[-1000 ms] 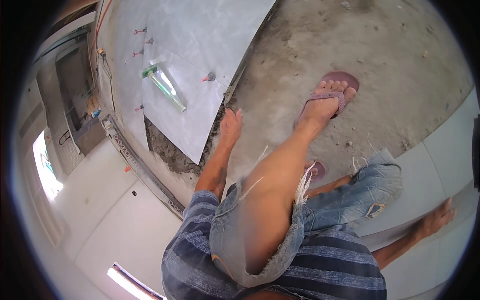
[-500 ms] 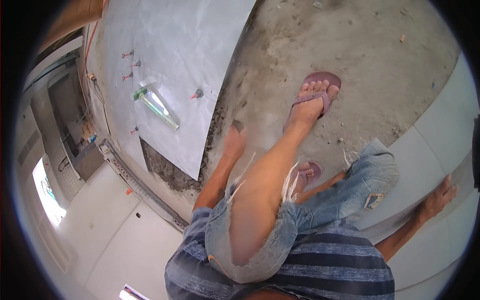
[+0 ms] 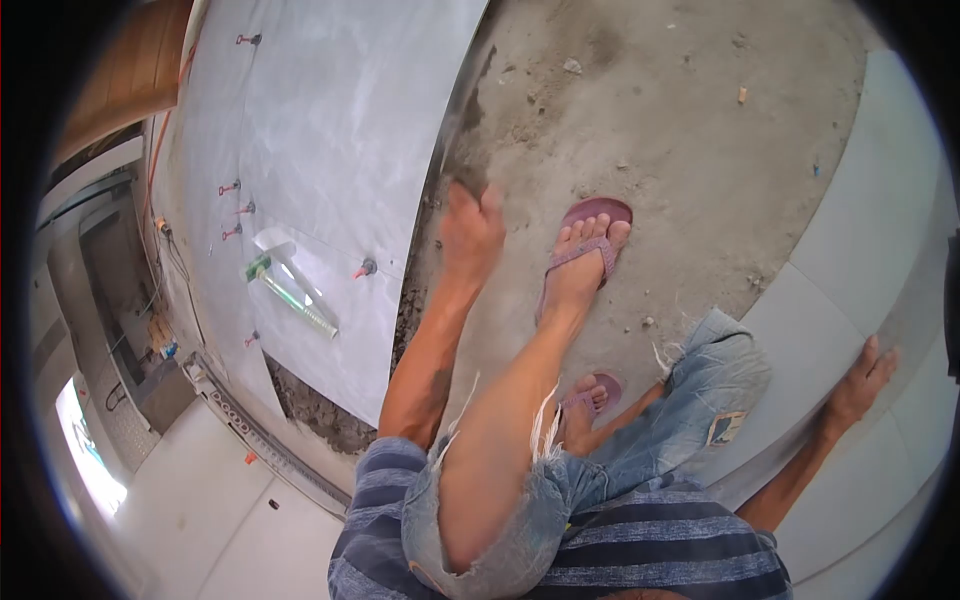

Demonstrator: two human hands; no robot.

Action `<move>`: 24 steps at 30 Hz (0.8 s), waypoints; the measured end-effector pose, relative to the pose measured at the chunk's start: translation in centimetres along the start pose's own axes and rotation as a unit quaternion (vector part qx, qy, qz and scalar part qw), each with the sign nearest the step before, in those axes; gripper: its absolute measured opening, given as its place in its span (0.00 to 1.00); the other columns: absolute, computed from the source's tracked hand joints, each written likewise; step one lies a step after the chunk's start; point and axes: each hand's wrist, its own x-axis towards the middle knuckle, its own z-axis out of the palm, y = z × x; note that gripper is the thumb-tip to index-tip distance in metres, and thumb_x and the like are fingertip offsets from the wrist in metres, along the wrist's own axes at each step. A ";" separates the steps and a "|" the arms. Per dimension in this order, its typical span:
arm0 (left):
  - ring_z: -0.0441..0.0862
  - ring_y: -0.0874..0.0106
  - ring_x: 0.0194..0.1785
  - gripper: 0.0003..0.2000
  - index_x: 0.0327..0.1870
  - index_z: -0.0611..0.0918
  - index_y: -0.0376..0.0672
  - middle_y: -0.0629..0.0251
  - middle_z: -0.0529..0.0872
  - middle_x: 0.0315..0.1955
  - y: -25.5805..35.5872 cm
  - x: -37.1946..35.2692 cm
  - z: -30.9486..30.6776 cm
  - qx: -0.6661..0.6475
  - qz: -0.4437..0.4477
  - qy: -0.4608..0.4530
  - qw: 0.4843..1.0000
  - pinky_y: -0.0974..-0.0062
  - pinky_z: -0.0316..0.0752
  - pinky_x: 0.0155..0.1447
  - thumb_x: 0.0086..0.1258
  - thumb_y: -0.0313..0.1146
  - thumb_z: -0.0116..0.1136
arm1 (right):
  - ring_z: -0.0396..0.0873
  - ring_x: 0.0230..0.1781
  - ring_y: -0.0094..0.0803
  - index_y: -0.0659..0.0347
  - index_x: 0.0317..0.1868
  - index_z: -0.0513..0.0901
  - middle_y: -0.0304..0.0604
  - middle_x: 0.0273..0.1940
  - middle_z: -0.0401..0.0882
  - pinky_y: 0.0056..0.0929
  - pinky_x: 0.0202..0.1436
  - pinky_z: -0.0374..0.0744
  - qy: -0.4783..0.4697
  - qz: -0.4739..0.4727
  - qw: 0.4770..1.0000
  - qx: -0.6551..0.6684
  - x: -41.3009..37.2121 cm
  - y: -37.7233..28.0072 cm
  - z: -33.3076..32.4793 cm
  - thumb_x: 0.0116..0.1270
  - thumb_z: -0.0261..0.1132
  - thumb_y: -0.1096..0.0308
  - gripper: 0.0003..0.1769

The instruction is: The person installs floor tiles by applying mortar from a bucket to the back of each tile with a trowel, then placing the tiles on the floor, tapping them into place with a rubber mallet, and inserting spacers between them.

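My left hand (image 3: pixel 472 232) is over the bare cement floor, beside the long edge of a large grey marbled tile (image 3: pixel 340 120). Motion smears its fingers, which look partly curled; whether anything is in them does not show. On the right, my right hand (image 3: pixel 862 382) rests with fingers stretched on pale tiles (image 3: pixel 815 310), holding nothing. Red-handled tile levelling clips (image 3: pixel 365 268) stick up along the marbled tile's joints. A clear, green-ended tubular object (image 3: pixel 295 295) lies on that tile.
My sandalled foot (image 3: pixel 585 255) stands on the rough cement floor (image 3: pixel 690 150), with small debris about. Wet mortar (image 3: pixel 315 405) shows by the tile's near edge. A long metal bar with cut-outs (image 3: pixel 265 440) lies at the lower left. Cables (image 3: pixel 175 255) run along the left.
My left hand has moved up and forward along the tile's edge. The view has shifted, so the floor and tiles sit further left. My right hand stays on the pale tiles.
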 end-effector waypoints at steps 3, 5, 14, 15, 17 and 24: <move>0.79 0.36 0.43 0.22 0.45 0.70 0.27 0.31 0.82 0.35 0.0 5.2 4.1 0.040 -0.068 -0.098 0.992 0.44 0.73 0.48 0.75 0.45 0.47 | 0.47 0.78 0.47 0.73 0.72 0.59 0.59 0.75 0.53 0.37 0.79 0.46 0.005 0.013 1.000 0.010 -0.4 -1.2 -0.3 0.73 0.48 0.40 0.44; 0.79 0.35 0.44 0.22 0.46 0.71 0.27 0.31 0.82 0.36 0.3 6.1 4.7 0.021 -0.047 -0.086 0.995 0.45 0.72 0.51 0.75 0.45 0.47 | 0.48 0.78 0.47 0.73 0.72 0.59 0.58 0.75 0.53 0.37 0.79 0.46 0.009 0.009 1.000 0.001 -0.4 -1.4 -0.3 0.73 0.48 0.39 0.44; 0.78 0.34 0.47 0.23 0.45 0.73 0.26 0.29 0.81 0.38 0.5 5.1 2.1 0.029 -0.078 -0.127 0.988 0.46 0.71 0.53 0.74 0.46 0.46 | 0.48 0.78 0.45 0.67 0.74 0.59 0.54 0.75 0.54 0.37 0.79 0.47 0.006 0.041 0.999 0.005 -0.8 -1.7 -0.5 0.73 0.48 0.38 0.43; 0.77 0.34 0.48 0.23 0.46 0.73 0.26 0.29 0.81 0.38 0.2 4.6 1.8 0.029 -0.082 -0.142 0.986 0.46 0.71 0.53 0.74 0.46 0.46 | 0.48 0.78 0.44 0.67 0.74 0.59 0.54 0.75 0.54 0.37 0.79 0.47 0.006 0.045 0.999 0.010 -0.8 -2.0 -0.6 0.73 0.48 0.38 0.43; 0.77 0.33 0.47 0.24 0.44 0.75 0.27 0.29 0.81 0.37 0.8 3.3 0.6 0.015 -0.072 -0.141 0.987 0.47 0.71 0.53 0.73 0.48 0.47 | 0.49 0.78 0.44 0.66 0.74 0.59 0.54 0.75 0.54 0.37 0.79 0.48 0.009 0.041 0.999 0.006 -0.9 -2.2 -0.7 0.73 0.48 0.39 0.43; 0.78 0.63 0.23 0.27 0.29 0.77 0.37 0.58 0.79 0.21 -2.2 9.3 -1.1 -0.201 -0.182 -0.283 0.920 0.68 0.73 0.29 0.71 0.58 0.50 | 0.48 0.78 0.43 0.66 0.74 0.59 0.53 0.76 0.53 0.37 0.79 0.48 0.013 0.040 0.999 -0.001 -0.7 -1.7 -0.4 0.73 0.48 0.39 0.42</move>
